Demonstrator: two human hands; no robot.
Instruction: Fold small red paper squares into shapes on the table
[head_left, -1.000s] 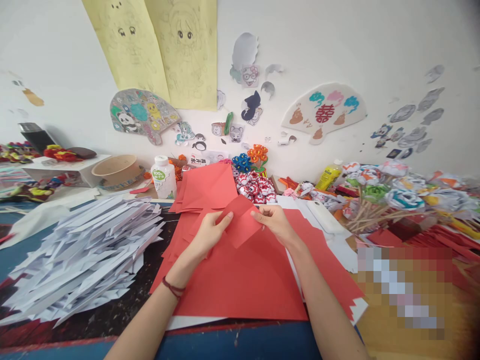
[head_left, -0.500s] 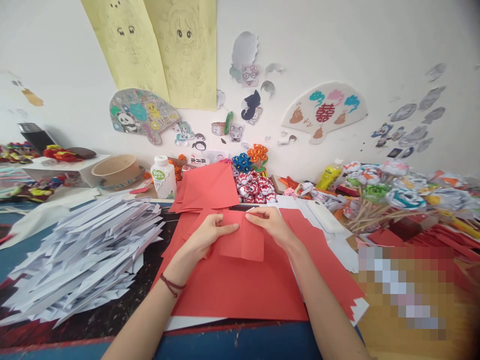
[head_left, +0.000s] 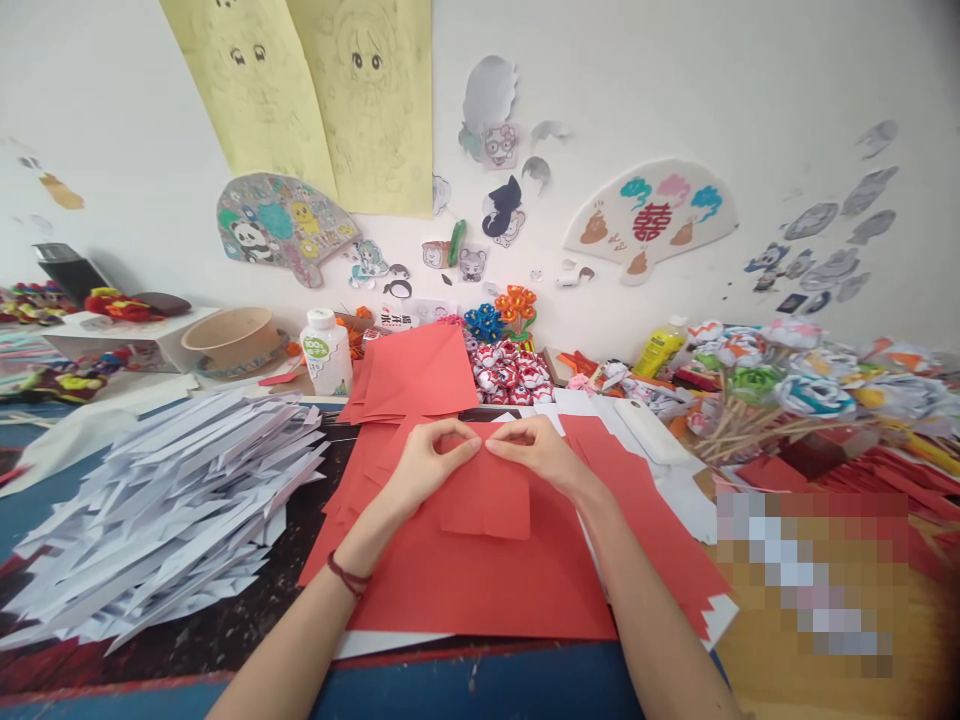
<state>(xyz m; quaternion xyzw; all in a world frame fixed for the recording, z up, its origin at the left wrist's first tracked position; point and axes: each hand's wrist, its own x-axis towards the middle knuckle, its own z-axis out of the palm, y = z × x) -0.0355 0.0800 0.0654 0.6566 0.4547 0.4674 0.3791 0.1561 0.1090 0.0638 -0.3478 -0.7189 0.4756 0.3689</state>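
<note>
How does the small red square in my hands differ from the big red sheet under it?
The small square covers only a fraction of the area of the big sheet. The small square is pinched near its far edge by your left hand and right hand, while the big sheet lies flat beneath it. Both are red and look like paper.

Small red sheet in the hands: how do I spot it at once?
Right of the heap of white paper strips lies a large red sheet. Above its far part, the left hand and right hand pinch the small red sheet near its far edge. Unlike the stacked red squares just beyond, it alone is held.
</note>
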